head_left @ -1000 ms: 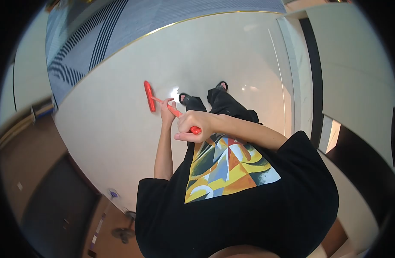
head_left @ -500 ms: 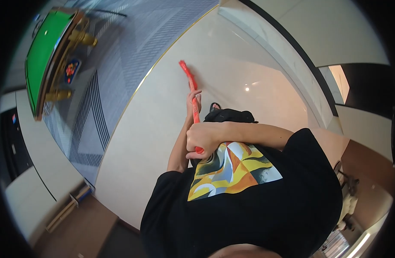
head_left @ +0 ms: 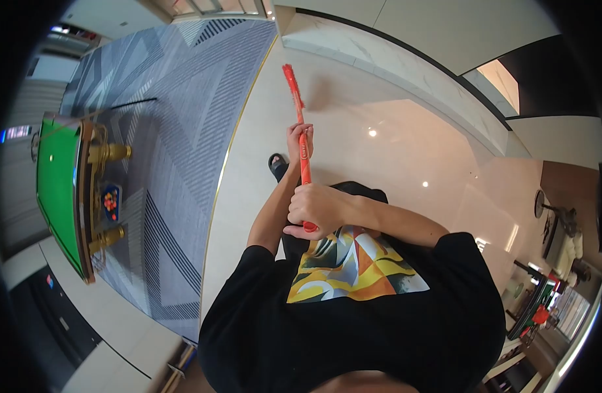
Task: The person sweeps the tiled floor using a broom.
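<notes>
A long red stick with a rough, ragged far end points away from my body over the pale floor. Near its lower end, my right hand is closed in a fist around it, just in front of my black shirt. Farther up the shaft, my left hand wraps its fingers around the same stick. The rough end touches neither hand; whether it touches the floor cannot be made out.
A green pool table stands at the left on patterned carpet, with a tray of balls beside it. Marble-look edging runs along the upper right. My sandalled foot shows left of my hands.
The view has turned, so the pool table sits lower and more of the room shows at right. The stick's far end appears higher in view. Both hands keep their hold; a foot has stepped out left.
</notes>
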### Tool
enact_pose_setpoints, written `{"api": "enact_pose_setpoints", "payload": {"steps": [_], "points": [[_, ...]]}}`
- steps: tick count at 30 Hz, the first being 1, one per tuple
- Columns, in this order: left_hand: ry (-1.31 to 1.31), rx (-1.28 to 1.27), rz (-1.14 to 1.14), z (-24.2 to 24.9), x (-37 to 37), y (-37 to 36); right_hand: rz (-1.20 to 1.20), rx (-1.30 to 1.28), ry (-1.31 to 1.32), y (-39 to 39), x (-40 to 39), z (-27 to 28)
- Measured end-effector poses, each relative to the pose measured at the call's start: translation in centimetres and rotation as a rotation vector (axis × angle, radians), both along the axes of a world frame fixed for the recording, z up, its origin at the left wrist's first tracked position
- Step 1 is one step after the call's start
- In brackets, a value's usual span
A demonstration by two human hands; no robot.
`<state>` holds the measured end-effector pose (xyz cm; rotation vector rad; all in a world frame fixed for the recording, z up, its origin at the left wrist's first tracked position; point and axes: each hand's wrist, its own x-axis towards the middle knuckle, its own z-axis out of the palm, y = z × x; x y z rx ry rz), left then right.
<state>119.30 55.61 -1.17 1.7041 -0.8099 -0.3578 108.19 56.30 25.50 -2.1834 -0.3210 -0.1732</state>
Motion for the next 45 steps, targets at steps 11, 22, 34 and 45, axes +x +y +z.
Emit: {"api": "enact_pose_setpoints", "payload": {"steps": [11,22,34,45], "points": [[0.062,0.196,-0.056,-2.8,19.0,-11.7,-0.780,0.319,-0.221,-8.9,16.5,-6.2],[0.179,0.117,-0.685,-10.4,15.6,-12.1,-1.328,0.302,-0.103,-10.0,17.5,-7.9],[1.319,0.257,-0.966,-2.4,5.6,-5.3,-1.636,0.480,-0.237,-2.0,7.5,2.0],[-0.782,0.545,-1.541,-2.7,-6.8,-4.9,-0.939,0.497,-1.064,10.1,-23.2,18.9]]}}
